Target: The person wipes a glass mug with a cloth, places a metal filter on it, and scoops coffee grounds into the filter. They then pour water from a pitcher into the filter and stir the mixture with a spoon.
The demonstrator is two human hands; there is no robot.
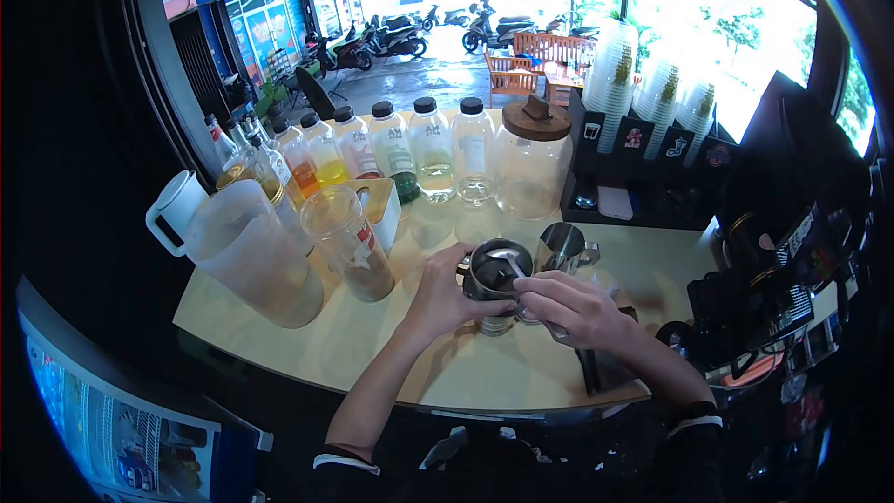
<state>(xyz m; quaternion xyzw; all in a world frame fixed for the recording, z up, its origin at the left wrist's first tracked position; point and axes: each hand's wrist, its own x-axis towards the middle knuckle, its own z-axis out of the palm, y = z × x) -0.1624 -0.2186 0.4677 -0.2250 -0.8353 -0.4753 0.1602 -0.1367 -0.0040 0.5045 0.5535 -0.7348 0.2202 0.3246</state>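
My left hand (pixel 441 291) is closed around the side of a steel milk jug (pixel 481 281), its thumb along the near wall. In my right hand (pixel 579 312) is a metal spoon (pixel 509 259), with its bowl inside the jug's mouth. What the jug contains looks dark and cannot be made out. Just below the jug, the base of a clear glass (pixel 496 325) shows, partly hidden by the jug and my left hand. A second steel jug (pixel 562 244) stands on the counter beyond my right hand.
On the counter (pixel 438 368), a large plastic pitcher (pixel 256 256) and a tall clear container (pixel 349 247) stand left. Several black-capped bottles (pixel 435 154) and a wooden-lidded jar (pixel 534 168) line the back. Stacked cups (pixel 610 70) sit on a black rack; dark equipment (pixel 759 270) is right.
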